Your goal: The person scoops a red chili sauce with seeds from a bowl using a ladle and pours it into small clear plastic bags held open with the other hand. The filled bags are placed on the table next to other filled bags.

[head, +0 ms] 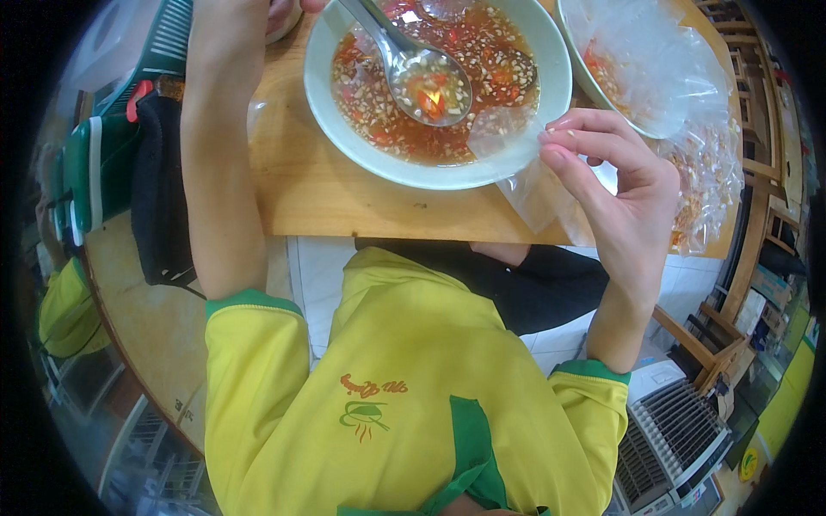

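A pale green bowl [435, 182] on the wooden table holds reddish-brown sauce [413, 145] with chopped garlic and red chili. A metal ladle [392, 48] rests in it, its scoop full of sauce. My right hand [619, 168] is at the bowl's near right rim, thumb and fingers pinched on a clear plastic bag [506, 132] that dips over the rim into the sauce. Small pale bits cling to the fingers. My left hand [282, 14] is mostly cut off by the top edge, next to a pale round item [287, 29]; its grip is hidden.
A second bowl [635, 122] at right holds clear bags [645, 58]. Filled plastic bags [706, 174] lie beside it on the wooden table [310, 206]. At left are a green basket [164, 48], a black pouch [158, 193] and a green container [97, 168].
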`<state>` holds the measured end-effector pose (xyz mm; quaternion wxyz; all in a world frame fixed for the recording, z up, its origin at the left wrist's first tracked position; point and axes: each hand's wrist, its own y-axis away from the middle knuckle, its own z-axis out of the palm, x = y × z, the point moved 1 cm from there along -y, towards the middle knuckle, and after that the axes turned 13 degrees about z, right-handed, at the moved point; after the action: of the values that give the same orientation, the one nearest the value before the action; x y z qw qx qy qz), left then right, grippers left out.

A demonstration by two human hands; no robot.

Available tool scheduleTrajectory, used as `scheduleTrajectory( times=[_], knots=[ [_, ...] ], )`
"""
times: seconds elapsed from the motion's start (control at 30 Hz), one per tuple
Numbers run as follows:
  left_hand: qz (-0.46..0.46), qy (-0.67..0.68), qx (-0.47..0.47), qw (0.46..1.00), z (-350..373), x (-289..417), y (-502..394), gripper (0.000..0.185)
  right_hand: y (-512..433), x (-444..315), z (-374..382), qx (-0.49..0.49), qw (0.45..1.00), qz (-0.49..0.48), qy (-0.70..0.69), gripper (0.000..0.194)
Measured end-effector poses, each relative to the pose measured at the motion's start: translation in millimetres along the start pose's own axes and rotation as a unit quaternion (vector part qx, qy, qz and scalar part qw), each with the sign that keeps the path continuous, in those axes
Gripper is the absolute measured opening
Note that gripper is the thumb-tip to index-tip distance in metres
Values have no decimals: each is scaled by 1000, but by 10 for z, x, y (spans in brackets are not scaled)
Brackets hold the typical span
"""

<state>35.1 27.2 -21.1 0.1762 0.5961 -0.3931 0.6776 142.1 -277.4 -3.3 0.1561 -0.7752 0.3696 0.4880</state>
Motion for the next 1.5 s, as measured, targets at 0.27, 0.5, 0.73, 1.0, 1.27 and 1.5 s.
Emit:
scheduleTrajectory(
  times=[0.27,0.5,0.73,1.0,1.27,1.5],
  knots=[
    [37,10,14,999,101,216,-26,17,-81,-8,67,-20,998,29,-42,15],
    [288,-126,88,945,513,601,382,18,-101,14,143,20,990,40,-135,13],
    [449,-307,135,828,-377,652,224,28,-57,-52,-21,56,982,-68,-167,11],
    [341,-170,265,886,-180,525,184,16,-442,-522,-1156,211,958,-105,-162,16],
    [303,-191,234,904,-57,405,247,16,-1050,-358,-1529,300,950,-24,-86,11],
    [327,-212,239,889,1,381,231,16,-1217,228,-1577,310,946,34,-81,18]
  ],
)
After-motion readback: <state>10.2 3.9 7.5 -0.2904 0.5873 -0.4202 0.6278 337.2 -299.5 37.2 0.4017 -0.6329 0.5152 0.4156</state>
